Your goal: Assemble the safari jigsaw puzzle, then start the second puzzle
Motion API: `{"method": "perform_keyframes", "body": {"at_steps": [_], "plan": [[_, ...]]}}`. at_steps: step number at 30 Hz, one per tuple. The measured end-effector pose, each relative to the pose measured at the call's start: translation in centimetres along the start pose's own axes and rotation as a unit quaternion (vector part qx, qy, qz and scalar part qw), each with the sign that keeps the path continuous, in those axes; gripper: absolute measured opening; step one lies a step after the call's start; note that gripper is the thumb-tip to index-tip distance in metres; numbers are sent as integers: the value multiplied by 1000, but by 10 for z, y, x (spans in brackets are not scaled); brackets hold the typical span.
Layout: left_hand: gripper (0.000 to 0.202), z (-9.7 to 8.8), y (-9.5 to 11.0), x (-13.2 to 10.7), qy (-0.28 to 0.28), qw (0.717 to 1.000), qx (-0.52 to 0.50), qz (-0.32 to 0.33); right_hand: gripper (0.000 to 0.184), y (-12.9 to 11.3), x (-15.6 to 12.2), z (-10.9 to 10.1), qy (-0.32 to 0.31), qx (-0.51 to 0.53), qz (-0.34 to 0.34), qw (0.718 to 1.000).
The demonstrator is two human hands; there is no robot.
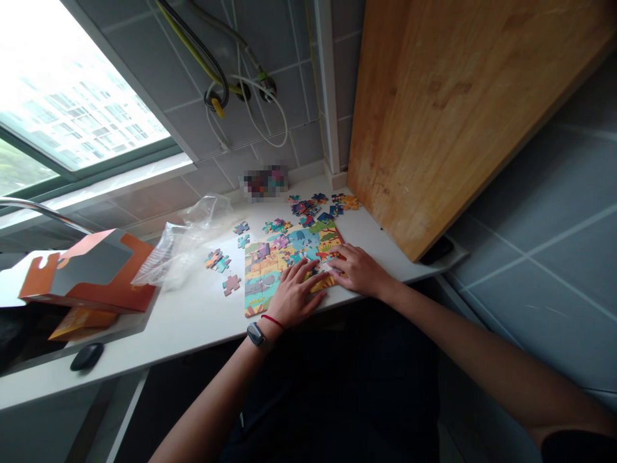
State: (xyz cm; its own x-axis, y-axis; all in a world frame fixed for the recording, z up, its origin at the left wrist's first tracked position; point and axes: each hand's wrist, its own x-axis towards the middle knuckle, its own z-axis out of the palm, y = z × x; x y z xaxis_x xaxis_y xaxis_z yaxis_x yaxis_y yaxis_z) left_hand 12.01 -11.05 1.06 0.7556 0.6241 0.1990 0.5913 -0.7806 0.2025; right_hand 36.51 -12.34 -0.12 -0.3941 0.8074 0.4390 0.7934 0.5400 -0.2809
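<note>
Red string and a black smartwatch circle the wrist of the left hand, whose fingers lie spread apart and flat on a part-built jigsaw puzzle, clamped on nothing. The right hand rests at the puzzle's far right edge, its fingers close together; whether they pinch a piece, I can't tell from here. The puzzle sits directly under both sets of fingers on a white desk. Just beyond the fingertips lies a heap of loose pieces, with more scattered out to the left of the left fingers. Farther left of the fingers are a crumpled clear plastic bag and an open orange box, with a dark oval object near the desk's front edge. Past the fingers stand a wooden board, leaning against grey wall tiles, and a bright window.

The risk seems to lie in the hands' weight: sliding either palm across the puzzle could push joined pieces out of line, and a sleeve-less forearm or knuckle catching the heap could scatter it.
</note>
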Motion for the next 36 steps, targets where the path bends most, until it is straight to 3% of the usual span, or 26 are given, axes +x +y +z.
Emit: {"method": "perform_keyframes", "body": {"at_steps": [11,18,20,26,31,36], "plan": [[38,6,-4,-2,51,997,-51,-42,24,1,0,2,58,8,83,995],[36,6,-4,-1,56,997,-42,-36,26,5,-1,3,87,14,129,988],[36,6,-4,-1,60,997,-42,-36,25,5,-1,4,81,21,106,991],[36,7,-3,-2,65,996,-44,-39,32,4,-1,2,7,47,-56,997],[35,6,-2,-2,61,997,-37,-35,40,5,-1,3,-11,58,-46,997],[34,7,-2,-3,63,997,-28,-30,33,6,-1,4,-7,60,-40,997]]}}
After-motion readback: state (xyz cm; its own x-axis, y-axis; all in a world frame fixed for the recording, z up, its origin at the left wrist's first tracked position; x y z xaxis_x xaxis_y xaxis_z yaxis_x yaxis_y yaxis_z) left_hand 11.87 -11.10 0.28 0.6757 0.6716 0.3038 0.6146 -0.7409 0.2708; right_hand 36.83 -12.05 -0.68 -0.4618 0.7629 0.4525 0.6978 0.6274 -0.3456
